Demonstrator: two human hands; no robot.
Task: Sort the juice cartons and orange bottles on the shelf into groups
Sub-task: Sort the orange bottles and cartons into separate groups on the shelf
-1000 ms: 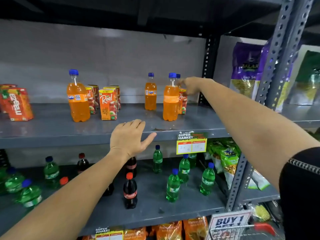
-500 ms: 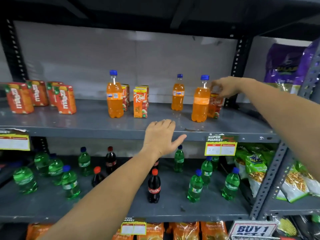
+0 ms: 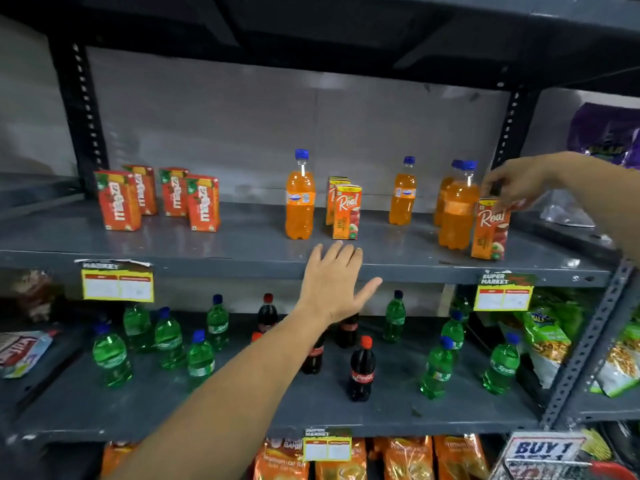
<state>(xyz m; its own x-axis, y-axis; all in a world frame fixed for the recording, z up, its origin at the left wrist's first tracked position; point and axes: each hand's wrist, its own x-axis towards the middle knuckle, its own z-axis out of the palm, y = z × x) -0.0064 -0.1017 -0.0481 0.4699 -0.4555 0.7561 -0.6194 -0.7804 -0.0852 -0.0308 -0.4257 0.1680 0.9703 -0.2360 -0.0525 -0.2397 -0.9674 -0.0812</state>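
Observation:
My right hand (image 3: 519,183) pinches the top of a Real juice carton (image 3: 490,233), which stands at the right front of the grey shelf (image 3: 207,251) beside a large orange bottle (image 3: 457,209). Another orange bottle (image 3: 444,192) is half hidden behind that one. Further left stand a third orange bottle (image 3: 402,195), two more Real cartons (image 3: 346,213) and a tall orange bottle (image 3: 300,199). Several red Maaza cartons (image 3: 119,200) are grouped at the left. My left hand (image 3: 332,282) lies flat and open on the shelf's front edge.
The lower shelf holds several green bottles (image 3: 436,368) and cola bottles (image 3: 362,368). Snack bags (image 3: 547,337) hang at the right behind a slotted upright (image 3: 588,344). Yellow price tags (image 3: 117,284) are fixed to the shelf edge.
My right hand has drawn the Real carton from behind the large orange bottle out toward the shelf front. The view has swung left, and my left hand has stayed on the edge.

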